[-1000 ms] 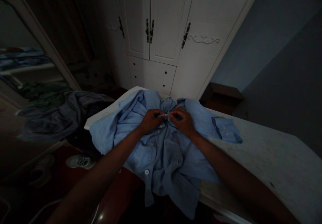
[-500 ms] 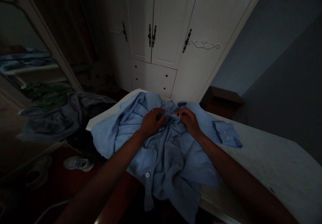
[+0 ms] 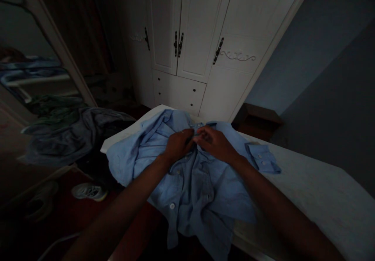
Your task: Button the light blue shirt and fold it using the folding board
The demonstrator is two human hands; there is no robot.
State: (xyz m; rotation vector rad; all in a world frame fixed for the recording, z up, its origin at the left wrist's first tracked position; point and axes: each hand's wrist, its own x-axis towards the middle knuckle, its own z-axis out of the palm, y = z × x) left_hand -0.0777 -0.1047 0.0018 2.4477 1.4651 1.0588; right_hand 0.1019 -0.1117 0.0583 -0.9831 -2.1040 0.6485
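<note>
A light blue button-up shirt (image 3: 152, 147) lies spread over a white board, its lower front hanging past the near edge. Its white buttons run down one front edge, and a cuff (image 3: 263, 158) rests to the right. Near the collar, my left hand (image 3: 179, 143) is closed on the shirt's front edge, thumb and fingers pinching cloth. My right hand (image 3: 212, 142) meets it there, fingers bent together at the same spot on the shirt. Whatever lies between the fingertips is partly hidden, and the dim light blurs it.
The white board (image 3: 310, 175) stretches to the right. Behind it stands a white wardrobe (image 3: 191, 30), with a small brown cabinet (image 3: 260, 116) beside it. At left are a heap of dark clothes (image 3: 67, 136), a mirror (image 3: 32, 46) and a shoe (image 3: 89, 192) on the red floor.
My right hand has shifted left, up against my left hand, and its fingers have changed their bend. The gathered cloth between the hands lies flatter. The shirt otherwise stays in place.
</note>
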